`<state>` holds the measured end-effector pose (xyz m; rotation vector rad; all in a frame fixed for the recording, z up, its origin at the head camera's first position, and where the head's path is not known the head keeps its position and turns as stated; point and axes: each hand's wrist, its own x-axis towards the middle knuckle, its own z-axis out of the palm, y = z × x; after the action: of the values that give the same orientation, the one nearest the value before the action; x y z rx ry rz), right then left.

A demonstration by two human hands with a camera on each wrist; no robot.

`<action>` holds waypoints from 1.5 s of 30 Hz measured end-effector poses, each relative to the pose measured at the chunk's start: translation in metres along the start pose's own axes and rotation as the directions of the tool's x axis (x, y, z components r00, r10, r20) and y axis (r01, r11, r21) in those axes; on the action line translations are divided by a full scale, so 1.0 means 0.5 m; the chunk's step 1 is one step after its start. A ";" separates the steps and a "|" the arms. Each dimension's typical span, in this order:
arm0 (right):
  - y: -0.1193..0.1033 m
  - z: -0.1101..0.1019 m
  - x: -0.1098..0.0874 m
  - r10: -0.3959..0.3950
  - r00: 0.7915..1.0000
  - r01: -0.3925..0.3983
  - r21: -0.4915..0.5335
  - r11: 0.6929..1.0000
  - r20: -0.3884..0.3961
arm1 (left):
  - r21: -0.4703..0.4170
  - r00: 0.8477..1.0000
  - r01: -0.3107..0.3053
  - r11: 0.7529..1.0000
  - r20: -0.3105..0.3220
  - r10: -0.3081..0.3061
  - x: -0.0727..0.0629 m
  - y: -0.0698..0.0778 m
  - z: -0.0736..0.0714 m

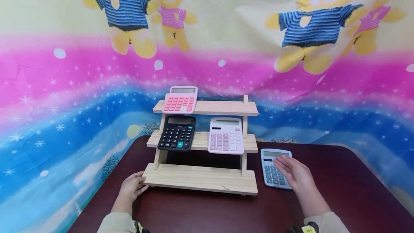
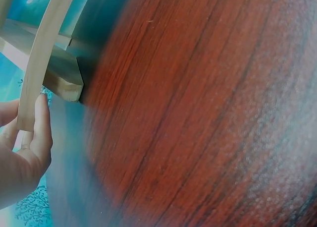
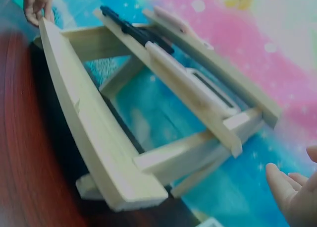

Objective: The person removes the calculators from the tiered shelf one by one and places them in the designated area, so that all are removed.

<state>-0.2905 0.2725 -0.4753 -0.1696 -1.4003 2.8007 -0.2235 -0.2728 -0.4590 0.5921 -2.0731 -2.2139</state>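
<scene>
A three-tier wooden stand [image 1: 200, 179] is gripped at the left end of its bottom shelf by my left hand [image 1: 130, 187]; the left wrist view has the thumb and fingers on either side of the board [image 2: 37, 73]. Over a light blue calculator [image 1: 270, 168] lying on the table, my right hand [image 1: 299, 175] hovers with straight fingers, hiding part of its keys. A pink calculator [image 1: 179, 100] leans on the stand's top tier at the left. On the middle tier lean a black calculator [image 1: 176, 134] and a pale pink-white calculator [image 1: 225, 136].
The dark reddish wooden table [image 1: 207, 213] extends around the stand. Behind it hangs a colourful backdrop [image 1: 220, 39] printed with teddy bears. A small wooden peg [image 1: 245, 99] stands up at the right of the top tier.
</scene>
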 end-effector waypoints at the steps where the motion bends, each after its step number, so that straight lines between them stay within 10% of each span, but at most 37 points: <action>1: 0.006 -0.001 0.008 -0.008 1.000 0.008 0.021 1.000 0.005 | 0.000 1.000 0.002 1.000 -0.007 -0.002 0.001 0.000 0.000; 5: 0.005 0.024 0.009 -0.014 0.996 0.008 0.067 0.998 0.085 | 0.002 1.000 0.017 1.000 -0.024 -0.017 0.003 0.000 0.002; 12: -0.079 0.251 -0.147 0.044 0.998 -0.046 0.032 0.998 0.047 | -0.009 1.000 0.021 1.000 0.012 -0.021 -0.002 0.007 0.002; 16: -0.090 0.313 -0.176 0.084 0.996 -0.085 0.048 0.995 0.022 | -0.005 1.000 0.031 1.000 -0.002 -0.031 -0.001 0.008 0.003; 45: -0.041 0.449 -0.131 0.064 0.992 -0.066 0.018 0.998 0.110 | -0.027 0.998 0.057 0.998 -0.008 -0.057 0.004 0.005 0.003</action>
<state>-0.2484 0.1022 -0.3191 -0.0636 -1.4091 2.9185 -0.2263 -0.2723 -0.4569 0.6661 -2.0443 -2.2612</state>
